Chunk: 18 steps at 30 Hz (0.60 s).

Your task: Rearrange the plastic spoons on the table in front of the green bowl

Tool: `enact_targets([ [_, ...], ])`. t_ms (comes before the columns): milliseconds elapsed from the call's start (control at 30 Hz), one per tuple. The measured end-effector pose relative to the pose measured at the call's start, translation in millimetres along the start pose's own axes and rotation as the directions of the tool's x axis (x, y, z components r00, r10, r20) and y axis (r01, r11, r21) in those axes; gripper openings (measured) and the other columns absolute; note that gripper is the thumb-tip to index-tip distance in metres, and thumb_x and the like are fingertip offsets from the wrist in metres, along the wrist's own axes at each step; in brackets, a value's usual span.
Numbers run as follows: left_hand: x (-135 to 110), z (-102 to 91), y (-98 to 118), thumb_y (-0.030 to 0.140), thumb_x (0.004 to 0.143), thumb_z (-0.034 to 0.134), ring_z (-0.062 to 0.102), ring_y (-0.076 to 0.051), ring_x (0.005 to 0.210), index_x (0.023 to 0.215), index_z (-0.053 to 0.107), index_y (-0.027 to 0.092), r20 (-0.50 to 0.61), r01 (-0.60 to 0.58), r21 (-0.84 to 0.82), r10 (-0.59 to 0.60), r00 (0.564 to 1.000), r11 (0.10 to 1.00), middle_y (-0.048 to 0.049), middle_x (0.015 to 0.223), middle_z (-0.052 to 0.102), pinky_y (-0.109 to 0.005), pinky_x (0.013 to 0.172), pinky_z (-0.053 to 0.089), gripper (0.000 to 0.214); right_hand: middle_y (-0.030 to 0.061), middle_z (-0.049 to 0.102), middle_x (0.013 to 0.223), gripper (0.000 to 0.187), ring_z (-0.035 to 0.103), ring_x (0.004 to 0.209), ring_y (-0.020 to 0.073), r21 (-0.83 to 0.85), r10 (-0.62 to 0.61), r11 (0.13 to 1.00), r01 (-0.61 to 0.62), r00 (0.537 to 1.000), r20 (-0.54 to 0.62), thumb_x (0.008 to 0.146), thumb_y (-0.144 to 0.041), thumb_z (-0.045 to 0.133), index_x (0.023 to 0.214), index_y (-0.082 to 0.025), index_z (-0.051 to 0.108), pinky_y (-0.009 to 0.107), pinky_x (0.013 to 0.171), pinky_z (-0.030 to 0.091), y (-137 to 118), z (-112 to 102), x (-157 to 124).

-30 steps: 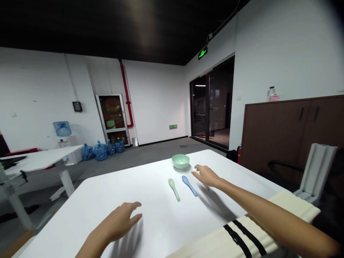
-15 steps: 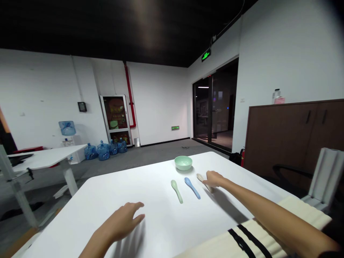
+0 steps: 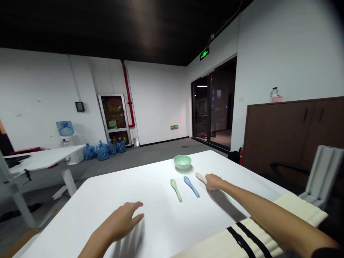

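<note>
My right hand (image 3: 214,182) is closed around the handle of a beige spoon (image 3: 200,177), whose bowl end pokes out to the left on the table; the rest of the handle is hidden under my fingers. Beside it lie a blue spoon (image 3: 191,186) and a light green spoon (image 3: 176,190), roughly side by side. A mint green bowl (image 3: 182,162) stands upright behind the spoons. My left hand (image 3: 125,219) hovers over the left front part of the white table (image 3: 113,190), thumb and fingers apart, holding nothing.
A cream cloth-like piece with black straps (image 3: 285,211) lies along the table's near right edge. A grey chair (image 3: 319,175) and a brown cabinet (image 3: 279,136) are on the right. Another white desk (image 3: 51,157) and several blue water jugs (image 3: 102,150) are at the left.
My right hand has lowered onto the beige spoon and closed on its handle, covering more of it. The left hand keeps its pose. The view has shifted slightly.
</note>
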State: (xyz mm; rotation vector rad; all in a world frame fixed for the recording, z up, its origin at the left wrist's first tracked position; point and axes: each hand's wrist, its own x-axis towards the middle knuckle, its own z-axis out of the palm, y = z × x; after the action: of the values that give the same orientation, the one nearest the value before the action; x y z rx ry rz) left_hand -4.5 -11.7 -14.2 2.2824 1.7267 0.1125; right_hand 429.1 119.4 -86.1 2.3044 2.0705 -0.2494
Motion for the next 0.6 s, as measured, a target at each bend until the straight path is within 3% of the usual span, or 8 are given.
enact_targets([
  [300, -2, -0.3, 2, 0.063, 0.081, 0.039, 0.053, -0.027, 0.115, 0.125, 0.054, 0.03, -0.01, -0.006, -0.013, 0.006, 1.0, 1.0, -0.0071, 0.126, 0.059, -0.039, 0.095, 0.041, 0.058, 0.0116, 0.064, 0.092, 0.025, 0.06, 0.074, 0.0197, 0.123, 0.019, 0.992, 0.003, 0.984, -0.18, 0.077, -0.037, 0.054, 0.087, -0.015, 0.061, 0.026, 0.057, 0.035, -2, -29, 4],
  [600, -1, -1.2, 1, 0.062, 0.081, 0.039, 0.054, -0.028, 0.114, 0.126, 0.054, 0.03, 0.006, 0.012, -0.013, -0.011, 1.0, 1.0, -0.0079, 0.126, 0.059, -0.041, 0.095, 0.041, 0.057, 0.0111, 0.065, 0.088, 0.028, 0.061, 0.077, 0.0206, 0.139, -0.03, 0.987, 0.078, 0.947, -0.318, 0.081, -0.041, 0.049, 0.082, -0.016, 0.062, 0.026, 0.059, 0.034, -52, -61, 25],
])
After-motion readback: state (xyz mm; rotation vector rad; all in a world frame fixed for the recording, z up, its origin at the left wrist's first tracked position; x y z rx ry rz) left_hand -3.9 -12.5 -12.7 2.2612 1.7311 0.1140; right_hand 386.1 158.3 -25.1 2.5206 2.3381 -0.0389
